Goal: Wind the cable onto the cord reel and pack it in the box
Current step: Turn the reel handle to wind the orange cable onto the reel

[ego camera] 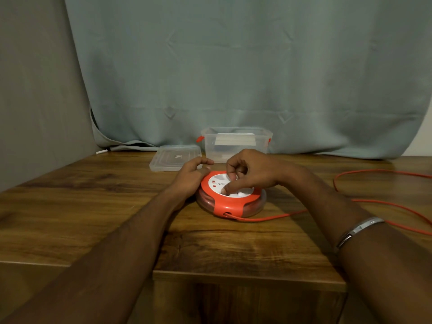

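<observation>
A person's 2 bare hands work at an orange-and-white cord reel (230, 197) lying flat on a wooden desk (93, 206). The left hand (190, 177) rests against the reel's left rim with fingers gently bent, its grip released and clasping nothing. The right hand (249, 170) hovers over the white socket face, fingers curled down onto the centre of the reel; its grip appears to pinch the hub there, though the exact hold is hidden by the fingers. A metal bracelet (357, 230) circles the right forearm. The orange cable (374, 202) leaves a slot in the reel's near side and trails off to the right across the desk in loose loops. Behind the reel stands an open clear plastic box (236, 142) with orange clips, its lid (175, 157) lying flat just to the left. A grey-green curtain (233, 66) hangs behind
</observation>
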The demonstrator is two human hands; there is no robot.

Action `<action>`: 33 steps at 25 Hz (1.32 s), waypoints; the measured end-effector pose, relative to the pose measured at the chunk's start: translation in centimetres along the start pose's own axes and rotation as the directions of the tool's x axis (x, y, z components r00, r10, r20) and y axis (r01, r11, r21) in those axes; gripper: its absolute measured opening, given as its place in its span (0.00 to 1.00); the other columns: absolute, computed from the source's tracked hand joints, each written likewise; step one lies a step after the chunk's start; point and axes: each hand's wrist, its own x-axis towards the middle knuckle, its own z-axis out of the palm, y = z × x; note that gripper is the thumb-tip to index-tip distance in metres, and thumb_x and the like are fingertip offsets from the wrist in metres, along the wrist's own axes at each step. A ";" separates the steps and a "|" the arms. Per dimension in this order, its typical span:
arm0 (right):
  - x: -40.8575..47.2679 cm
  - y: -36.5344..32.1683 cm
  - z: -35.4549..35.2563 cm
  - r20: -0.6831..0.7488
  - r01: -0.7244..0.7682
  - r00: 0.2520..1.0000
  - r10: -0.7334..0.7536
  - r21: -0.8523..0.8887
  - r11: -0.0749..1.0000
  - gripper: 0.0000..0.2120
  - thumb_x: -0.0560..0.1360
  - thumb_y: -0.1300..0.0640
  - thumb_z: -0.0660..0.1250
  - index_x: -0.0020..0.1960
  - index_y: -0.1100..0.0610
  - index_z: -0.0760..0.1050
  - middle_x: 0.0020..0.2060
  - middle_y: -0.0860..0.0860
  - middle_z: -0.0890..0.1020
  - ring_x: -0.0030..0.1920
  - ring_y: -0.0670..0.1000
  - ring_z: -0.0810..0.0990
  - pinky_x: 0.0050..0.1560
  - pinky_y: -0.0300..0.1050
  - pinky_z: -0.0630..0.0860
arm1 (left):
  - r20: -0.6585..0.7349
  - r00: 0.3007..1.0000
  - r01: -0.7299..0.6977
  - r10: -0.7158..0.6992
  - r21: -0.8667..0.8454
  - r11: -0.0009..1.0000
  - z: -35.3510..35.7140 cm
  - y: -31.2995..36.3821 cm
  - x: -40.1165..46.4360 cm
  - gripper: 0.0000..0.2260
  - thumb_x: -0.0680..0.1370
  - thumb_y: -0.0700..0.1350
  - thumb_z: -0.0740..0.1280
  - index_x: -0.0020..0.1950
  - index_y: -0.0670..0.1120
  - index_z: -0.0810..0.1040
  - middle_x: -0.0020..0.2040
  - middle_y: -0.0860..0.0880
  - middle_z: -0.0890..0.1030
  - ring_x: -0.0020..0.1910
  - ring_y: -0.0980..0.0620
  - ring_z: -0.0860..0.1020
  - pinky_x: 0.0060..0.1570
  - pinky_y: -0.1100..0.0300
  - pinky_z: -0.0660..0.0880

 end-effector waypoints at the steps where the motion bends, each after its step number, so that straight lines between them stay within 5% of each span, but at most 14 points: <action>1: -0.2 0.1 -0.3 -0.013 0.015 1.000 -0.015 0.040 0.999 0.11 0.69 0.52 0.81 0.46 0.54 0.81 0.31 0.45 0.81 0.31 0.41 0.77 0.35 0.41 0.72 | -0.004 1.000 0.001 -0.001 0.003 1.000 0.0 0.0 0.0 0.09 0.83 0.43 0.61 0.59 0.52 0.78 0.48 0.46 0.83 0.38 0.53 0.83 0.29 0.64 0.78; 4: -0.6 0.6 -1.3 -0.013 0.106 0.994 -0.105 0.152 0.983 0.20 0.67 0.75 0.74 0.54 0.59 0.77 0.47 0.57 0.85 0.32 0.39 0.79 0.35 0.36 0.73 | 0.013 1.000 -0.004 0.003 0.006 1.000 0.0 0.0 0.0 0.09 0.83 0.43 0.61 0.57 0.54 0.78 0.46 0.45 0.84 0.36 0.53 0.82 0.29 0.63 0.79; 6: -0.7 0.5 -1.3 0.082 0.096 0.990 -0.111 0.166 0.981 0.24 0.65 0.80 0.68 0.54 0.60 0.76 0.56 0.57 0.85 0.28 0.39 0.76 0.33 0.40 0.71 | 0.030 1.000 -0.009 0.009 0.011 1.000 -0.1 0.0 0.0 0.09 0.83 0.43 0.61 0.58 0.55 0.78 0.46 0.45 0.84 0.36 0.52 0.83 0.31 0.61 0.80; 12: -0.4 1.0 -1.7 0.215 0.043 0.972 -0.093 0.226 0.973 0.21 0.68 0.79 0.70 0.51 0.58 0.69 0.55 0.44 0.87 0.29 0.49 0.69 0.31 0.45 0.67 | 0.050 0.999 0.003 -0.004 0.011 1.000 -0.2 0.0 0.1 0.10 0.83 0.44 0.61 0.61 0.54 0.78 0.48 0.44 0.85 0.36 0.51 0.83 0.31 0.59 0.79; 16: -1.0 0.7 -2.0 0.211 0.046 0.974 -0.088 0.199 0.979 0.22 0.70 0.77 0.73 0.51 0.59 0.66 0.61 0.59 0.84 0.30 0.40 0.77 0.30 0.35 0.70 | 0.053 0.999 0.010 -0.010 -0.007 1.000 -0.2 -0.1 0.0 0.09 0.83 0.43 0.62 0.59 0.55 0.78 0.47 0.41 0.85 0.36 0.50 0.82 0.29 0.60 0.79; 21: -1.1 0.4 -1.9 0.144 0.069 0.985 -0.091 0.153 0.986 0.22 0.68 0.75 0.75 0.49 0.60 0.66 0.58 0.65 0.83 0.33 0.29 0.79 0.31 0.26 0.72 | 0.045 0.999 0.016 -0.015 -0.011 1.000 -0.2 -0.1 0.1 0.10 0.83 0.43 0.62 0.62 0.53 0.77 0.48 0.43 0.84 0.36 0.51 0.81 0.29 0.61 0.78; 28: -0.4 0.5 -0.8 0.109 -0.027 0.994 0.019 0.074 0.997 0.20 0.68 0.60 0.81 0.43 0.52 0.69 0.39 0.53 0.80 0.42 0.50 0.77 0.40 0.47 0.72 | 0.007 1.000 0.001 -0.001 0.005 1.000 -0.1 -0.3 0.3 0.10 0.83 0.43 0.62 0.62 0.52 0.78 0.50 0.47 0.83 0.38 0.51 0.82 0.29 0.63 0.77; 33: -0.3 0.1 -0.4 0.066 0.019 0.998 -0.018 -0.023 1.000 0.19 0.69 0.51 0.81 0.35 0.54 0.70 0.30 0.50 0.71 0.34 0.48 0.70 0.38 0.47 0.66 | -0.001 1.000 -0.016 0.016 -0.005 1.000 0.1 -0.3 0.3 0.10 0.82 0.41 0.63 0.60 0.50 0.79 0.47 0.46 0.83 0.38 0.50 0.81 0.30 0.62 0.78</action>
